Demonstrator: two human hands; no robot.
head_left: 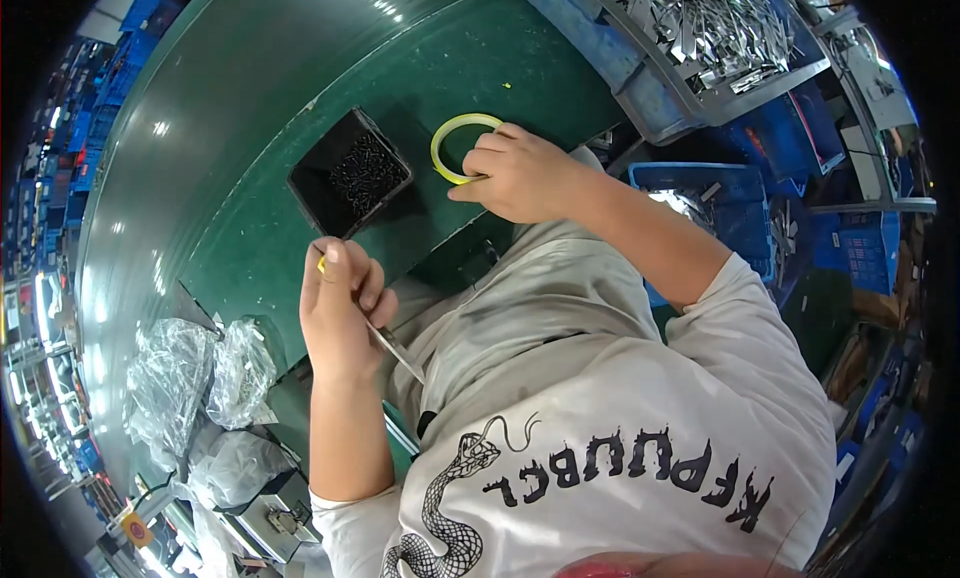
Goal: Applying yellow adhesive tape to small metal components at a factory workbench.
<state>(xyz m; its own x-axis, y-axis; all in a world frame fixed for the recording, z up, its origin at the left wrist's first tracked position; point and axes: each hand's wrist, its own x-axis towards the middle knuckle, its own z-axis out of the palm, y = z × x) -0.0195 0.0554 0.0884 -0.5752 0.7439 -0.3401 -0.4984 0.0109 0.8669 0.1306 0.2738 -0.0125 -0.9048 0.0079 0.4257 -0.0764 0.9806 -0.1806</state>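
Observation:
My right hand [525,175] is closed on the near right side of a yellow tape roll [437,148], which lies flat on the green table. Fingers and thumb of my left hand [340,313] are curled around a thin, flat metal strip [402,358]; its far end slants down toward my lap. A small yellow piece [321,264] shows at that hand's fingertips, probably tape. Between the hands and farther off stands a square black bin [312,168], tilted in view, with many small black parts like screws [366,173] inside.
A large blue-grey crate [650,103] of shiny metal strips [705,38] stands at the far right. Below it sits a blue bin [690,170] with metal pieces. Clear plastic bags [175,378] lie at the left, above a metal box [285,518]. A metal rim [150,158] curves along the left.

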